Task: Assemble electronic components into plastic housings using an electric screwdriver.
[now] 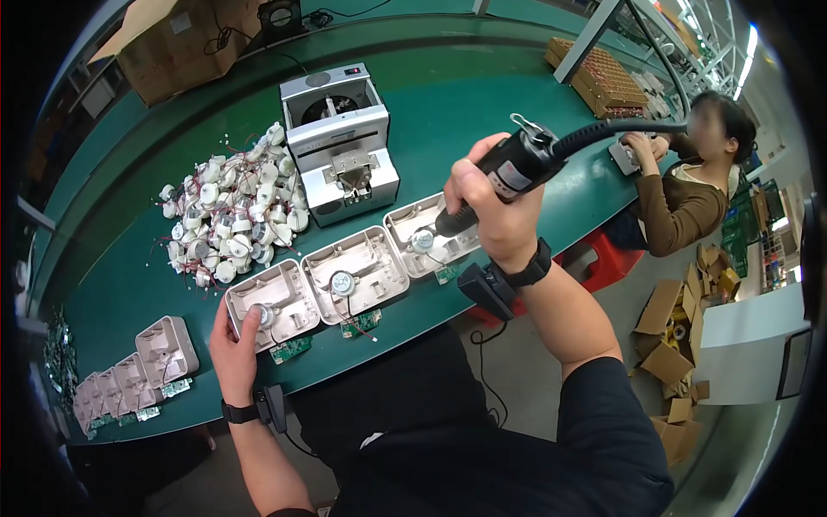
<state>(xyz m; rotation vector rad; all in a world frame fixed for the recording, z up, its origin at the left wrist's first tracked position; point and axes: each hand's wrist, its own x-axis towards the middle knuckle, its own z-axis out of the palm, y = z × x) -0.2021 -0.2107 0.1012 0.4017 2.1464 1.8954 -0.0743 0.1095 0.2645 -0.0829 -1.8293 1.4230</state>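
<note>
My right hand (506, 215) is wrapped round a black electric screwdriver (498, 172), whose lower end reaches over the rightmost of three pale plastic housings (441, 252). A round silver part (422, 239) sits in that housing, close to the tool; whether the bit touches anything is hidden. At the left end of the row, my left hand (233, 353) grips the leftmost housing (291, 293), thumb inside on its round part and fingers outside the wall. Between them lies the middle housing (375, 256) with another round silver part (342, 283). Green circuit boards (360, 323) hang on wires along the front.
Behind the row stands a grey screw feeder (336, 138). Left of it is a heap of white round parts (233, 215) with wires. More housings (164, 349) line the table's left end. A co-worker (689, 194) sits at the right, beside a red stool (607, 258). Cardboard boxes (663, 323) stand on the floor.
</note>
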